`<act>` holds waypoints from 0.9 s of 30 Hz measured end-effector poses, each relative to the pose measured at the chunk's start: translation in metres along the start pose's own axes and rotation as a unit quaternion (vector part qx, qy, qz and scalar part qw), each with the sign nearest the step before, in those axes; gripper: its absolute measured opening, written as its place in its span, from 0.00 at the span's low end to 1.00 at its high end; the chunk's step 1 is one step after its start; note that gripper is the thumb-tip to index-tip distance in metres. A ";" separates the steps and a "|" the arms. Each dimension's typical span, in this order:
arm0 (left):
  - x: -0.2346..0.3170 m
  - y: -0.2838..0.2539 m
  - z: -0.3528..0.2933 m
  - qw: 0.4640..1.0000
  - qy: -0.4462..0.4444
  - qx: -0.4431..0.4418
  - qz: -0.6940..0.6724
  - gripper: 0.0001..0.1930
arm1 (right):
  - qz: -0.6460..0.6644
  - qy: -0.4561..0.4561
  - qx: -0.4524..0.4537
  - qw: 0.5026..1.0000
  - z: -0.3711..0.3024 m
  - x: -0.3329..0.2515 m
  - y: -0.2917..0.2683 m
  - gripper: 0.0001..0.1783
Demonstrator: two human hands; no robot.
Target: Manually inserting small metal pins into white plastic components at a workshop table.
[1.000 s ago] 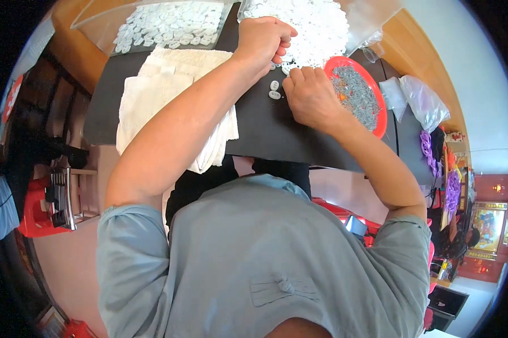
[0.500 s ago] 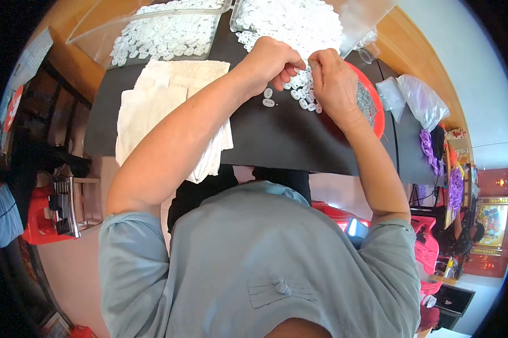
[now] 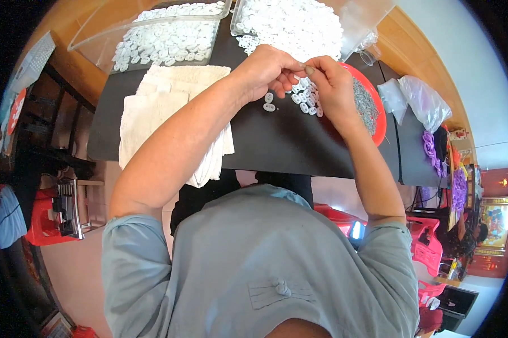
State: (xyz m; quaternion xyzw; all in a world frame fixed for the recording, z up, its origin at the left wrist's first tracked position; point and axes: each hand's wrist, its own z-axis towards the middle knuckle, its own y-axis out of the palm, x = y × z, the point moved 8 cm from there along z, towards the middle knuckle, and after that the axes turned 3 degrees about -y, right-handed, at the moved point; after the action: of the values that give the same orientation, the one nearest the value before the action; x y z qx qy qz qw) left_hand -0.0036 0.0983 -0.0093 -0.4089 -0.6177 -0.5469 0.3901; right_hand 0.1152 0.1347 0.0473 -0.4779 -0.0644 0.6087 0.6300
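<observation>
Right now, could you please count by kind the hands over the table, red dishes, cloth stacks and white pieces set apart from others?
Left hand and right hand: 2
Red dish: 1
Cloth stack: 1
White pieces set apart: 2
Total: 6

Over the worktop, the left grip and the right grip meet at the fingertips. Beyond both lies a heap of pieces. Two pieces lie on the near side of the left grip; a loose cluster lies between the grips, slightly nearer the body. Just right of the right grip is a plate with pins in it; farther right, a plastic bag, then cord. Left of the left grip, under the forearm, lies a towel; beyond it, a container holding more pieces.
</observation>
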 end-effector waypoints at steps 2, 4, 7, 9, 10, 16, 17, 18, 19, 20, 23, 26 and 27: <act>-0.001 0.000 0.000 1.000 -0.004 -0.003 0.001 0.08 | 0.052 0.047 -0.010 0.997 -0.001 0.005 0.001 0.06; -0.002 -0.001 -0.001 1.000 -0.005 -0.008 -0.004 0.08 | 0.106 0.093 -0.020 0.990 -0.004 0.009 0.005 0.06; -0.005 -0.001 -0.002 0.999 -0.025 -0.011 0.032 0.11 | 0.204 0.160 -0.023 0.965 -0.006 0.016 0.008 0.05; -0.004 0.001 -0.003 0.999 -0.031 -0.013 0.033 0.11 | 0.213 0.165 -0.044 0.962 -0.008 0.017 0.010 0.06; -0.003 0.002 -0.003 0.999 -0.037 -0.015 0.032 0.10 | 0.214 0.165 -0.041 0.962 -0.007 0.017 0.007 0.06; 0.001 0.002 -0.005 0.999 -0.028 -0.026 -0.011 0.08 | 0.227 0.179 -0.025 0.957 -0.006 0.011 0.003 0.06; 0.002 0.003 -0.005 0.999 -0.029 -0.026 -0.010 0.08 | 0.244 0.171 -0.016 0.954 -0.004 0.011 0.003 0.06; 0.002 0.002 -0.005 0.999 -0.027 -0.018 -0.005 0.07 | 0.261 0.163 -0.008 0.952 -0.003 0.011 0.003 0.06; 0.003 0.002 -0.005 1.000 -0.024 -0.010 0.000 0.07 | 0.262 0.163 -0.007 0.951 -0.004 0.010 0.004 0.06; 0.003 0.001 -0.005 1.000 -0.024 -0.010 0.002 0.07 | 0.242 0.171 -0.006 0.955 -0.005 0.010 0.004 0.07; 0.003 -0.001 -0.004 1.000 -0.021 0.006 0.017 0.09 | 0.210 0.153 0.001 0.966 -0.005 0.010 0.006 0.07; 0.002 -0.004 -0.003 1.000 -0.021 0.016 0.008 0.09 | 0.166 0.103 -0.002 0.981 0.001 0.006 0.003 0.07; 0.003 -0.005 -0.002 1.000 -0.013 0.020 0.004 0.08 | 0.134 0.077 -0.011 0.988 0.003 0.002 0.003 0.07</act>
State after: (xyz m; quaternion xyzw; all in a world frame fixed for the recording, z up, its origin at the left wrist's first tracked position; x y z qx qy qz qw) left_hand -0.0094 0.0959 -0.0085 -0.4107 -0.6320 -0.5271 0.3925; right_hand 0.1115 0.1372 0.0463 -0.5346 0.0429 0.6483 0.5405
